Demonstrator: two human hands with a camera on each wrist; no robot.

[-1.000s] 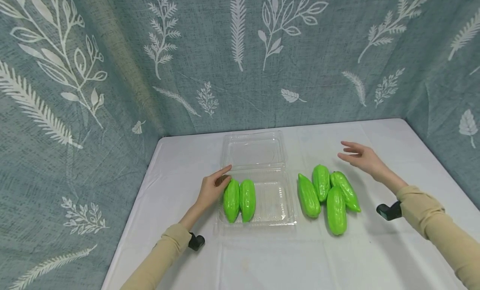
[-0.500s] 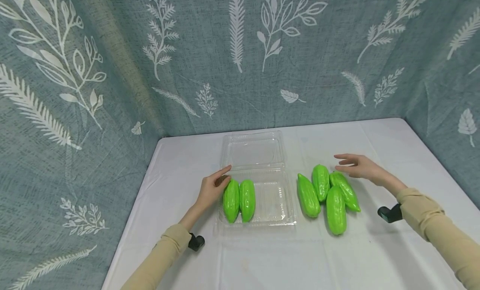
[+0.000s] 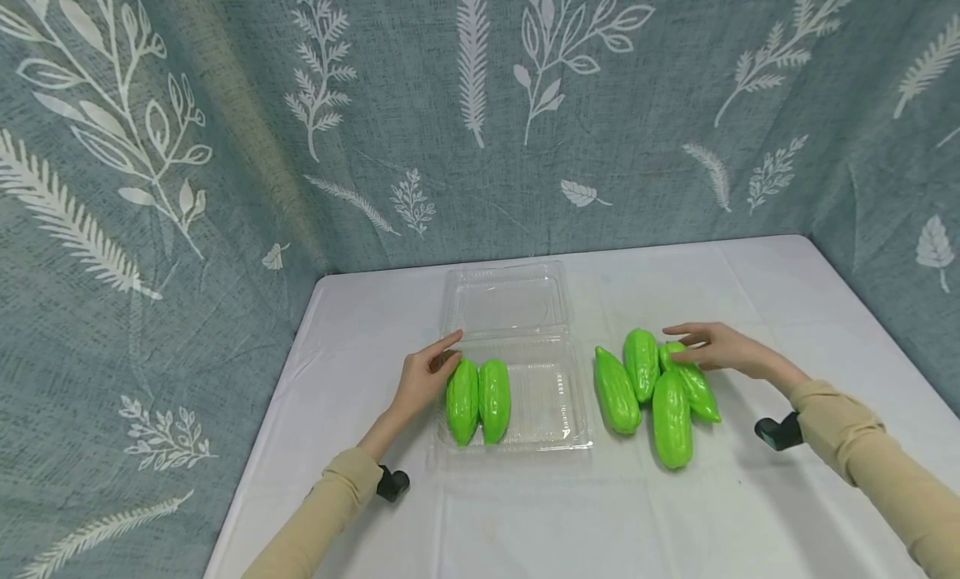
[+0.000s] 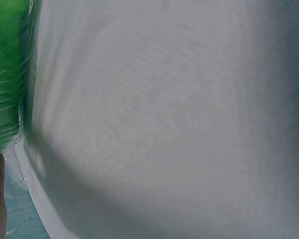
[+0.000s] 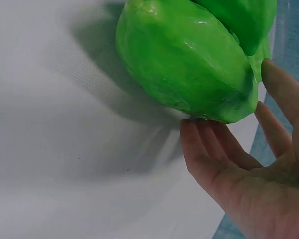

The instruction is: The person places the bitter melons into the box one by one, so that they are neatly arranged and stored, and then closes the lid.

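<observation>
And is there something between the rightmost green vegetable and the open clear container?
Yes: three other vegetables lie between the rightmost green vegetable and the clear container. Nothing visible separates the right hand from that vegetable.

We see the fingers of the right grip (image 5: 254, 174) loosely spread around the near end of a glossy green vegetable (image 5: 184, 57). Another green one (image 5: 246, 20) lies beyond it, white counter (image 5: 65, 159) beside the grip, blue-green cloth (image 5: 298, 45) past the fingertips.

The head view is bright; glare flecks the clear container (image 3: 536, 396); both wrist views are dimmer, soft shadows crossing the tabletop (image 5: 79, 199).
</observation>
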